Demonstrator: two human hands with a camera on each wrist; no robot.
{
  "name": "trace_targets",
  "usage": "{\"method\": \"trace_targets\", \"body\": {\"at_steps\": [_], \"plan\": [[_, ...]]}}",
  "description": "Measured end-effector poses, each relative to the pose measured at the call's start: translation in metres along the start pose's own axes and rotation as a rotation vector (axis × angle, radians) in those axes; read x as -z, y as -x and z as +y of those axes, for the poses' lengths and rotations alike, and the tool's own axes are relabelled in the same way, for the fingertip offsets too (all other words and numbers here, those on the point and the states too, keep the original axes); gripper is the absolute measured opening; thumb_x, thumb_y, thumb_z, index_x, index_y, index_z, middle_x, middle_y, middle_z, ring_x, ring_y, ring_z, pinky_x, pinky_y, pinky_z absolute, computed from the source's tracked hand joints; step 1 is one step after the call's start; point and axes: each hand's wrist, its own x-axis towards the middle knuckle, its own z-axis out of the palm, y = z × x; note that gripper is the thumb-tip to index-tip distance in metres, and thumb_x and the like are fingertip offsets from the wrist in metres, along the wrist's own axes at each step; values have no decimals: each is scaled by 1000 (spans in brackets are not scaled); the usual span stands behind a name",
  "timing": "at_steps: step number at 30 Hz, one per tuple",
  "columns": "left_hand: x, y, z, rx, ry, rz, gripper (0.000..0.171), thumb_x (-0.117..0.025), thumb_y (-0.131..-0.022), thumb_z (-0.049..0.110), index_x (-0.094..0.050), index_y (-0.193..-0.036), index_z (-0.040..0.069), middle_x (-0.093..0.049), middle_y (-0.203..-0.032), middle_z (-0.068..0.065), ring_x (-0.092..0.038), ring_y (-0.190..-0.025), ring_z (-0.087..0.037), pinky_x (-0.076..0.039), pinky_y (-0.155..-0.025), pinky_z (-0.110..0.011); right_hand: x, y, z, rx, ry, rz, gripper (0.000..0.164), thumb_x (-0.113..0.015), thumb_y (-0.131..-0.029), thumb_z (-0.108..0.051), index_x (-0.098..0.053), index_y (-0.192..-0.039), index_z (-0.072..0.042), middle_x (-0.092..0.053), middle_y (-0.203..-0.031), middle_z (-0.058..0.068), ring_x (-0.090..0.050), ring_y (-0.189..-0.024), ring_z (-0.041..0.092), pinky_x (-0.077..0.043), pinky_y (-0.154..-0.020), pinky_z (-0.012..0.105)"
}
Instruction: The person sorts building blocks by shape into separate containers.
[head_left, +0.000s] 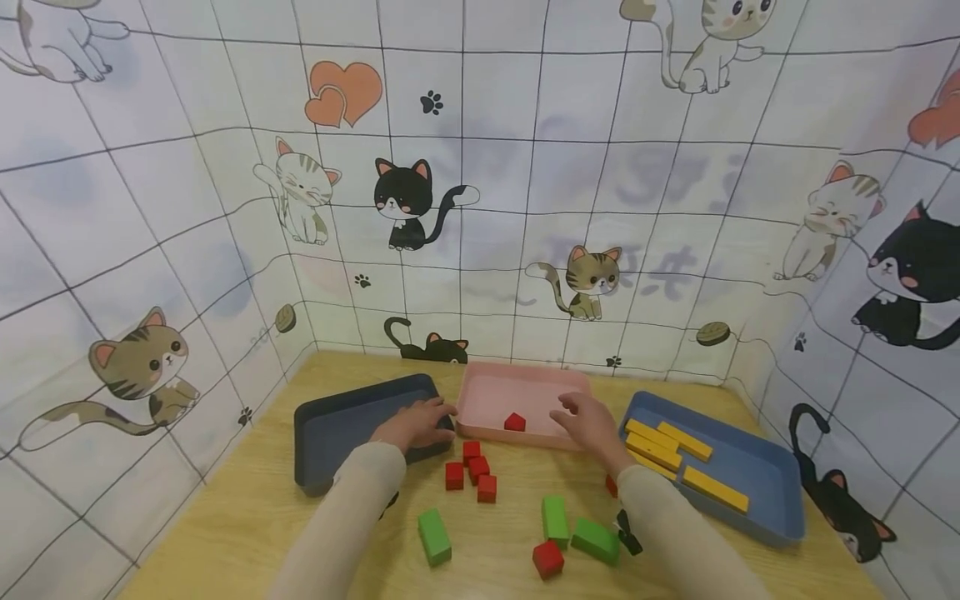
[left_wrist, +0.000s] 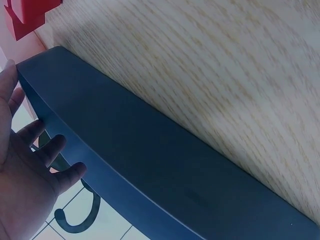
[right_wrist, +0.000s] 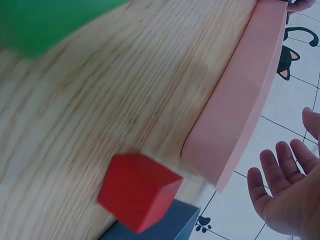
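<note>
Head view. Left hand [head_left: 415, 425] at the right end of the dark tray [head_left: 337, 433], fingers relaxed over its rim; grips no block that I can see. Right hand [head_left: 588, 425] over the right side of the pink tray [head_left: 525, 383], fingers loosely bent, nothing visible in them. Hands well apart, one to each side of the pink tray's middle. One red block [head_left: 514, 422] sits in that tray, against the near wall. Blue tray [head_left: 750, 458] at right bears several yellow blocks [head_left: 716, 488]. On the wooden table [head_left: 225, 542]: four red blocks [head_left: 487, 488] clustered in front of the pink tray, another by two of the three green blocks [head_left: 555, 521], one more half hidden at the right sleeve [head_left: 675, 517].

Progress, my judgement: part-way. Yellow in view is all trayed; red has one piece in; the other reds and all visible greens lie outside the trays.

Left wrist view. Fingers spread loosely along the dark tray's rim, thumb side near the corner; whether they touch it, cannot tell. Red at top left, cut off.

Right wrist view. Palm bare, fingers lightly curved, apart from the pink tray's wall. A red block stands near the tray's corner; green blurred, upper left.
</note>
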Motion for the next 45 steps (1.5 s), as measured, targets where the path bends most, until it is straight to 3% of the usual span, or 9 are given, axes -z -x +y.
{"method": "trace_targets", "body": {"at_steps": [5,11,31,38,45], "plan": [[0,1,-1,7,-1,-3,51,-64,-98,36,-52,-145,20,-32,-158,-14,-30,-143,-41,-24,-110,-66,9,11,4,-45,-81,-1,52,-65,-98,-33,-55,-139,-3,-58,-135,19,-54,-124,37,-46,-101,52],[0,2,1,-2,2,-3,51,-64,-98,35,-51,-144,19,-31,-158,-15,-30,-143,-42,-24,-110,-67,23,26,10,-33,-158,17,57,-64,-98,-36,-52,-141,-1,-56,-137,22,-54,-124,38,-45,-101,53],[0,2,2,23,11,-13,51,-64,-97,35,-51,-145,21,-32,-158,-13,-31,-143,-40,-25,-110,-65,42,74,41,-85,-86,35,61,-65,-96,-41,-54,-138,2,-59,-132,23,-56,-121,39,-45,-99,55],[0,2,1,14,-2,-7,51,-65,-97,35,-51,-145,21,-33,-158,-14,-33,-142,-40,-26,-109,-66,39,95,49,-127,-80,42,80,-62,-91,-61,-55,-137,4,-57,-134,24,-55,-122,40,-44,-100,56],[0,3,3,24,5,-2,51,-66,-96,36,-53,-143,21,-35,-157,-12,-34,-141,-39,-27,-110,-65,33,109,50,-165,-60,100,87,-60,-87,-68,-57,-136,3,-58,-135,22,-52,-125,42,-42,-100,58]]}}
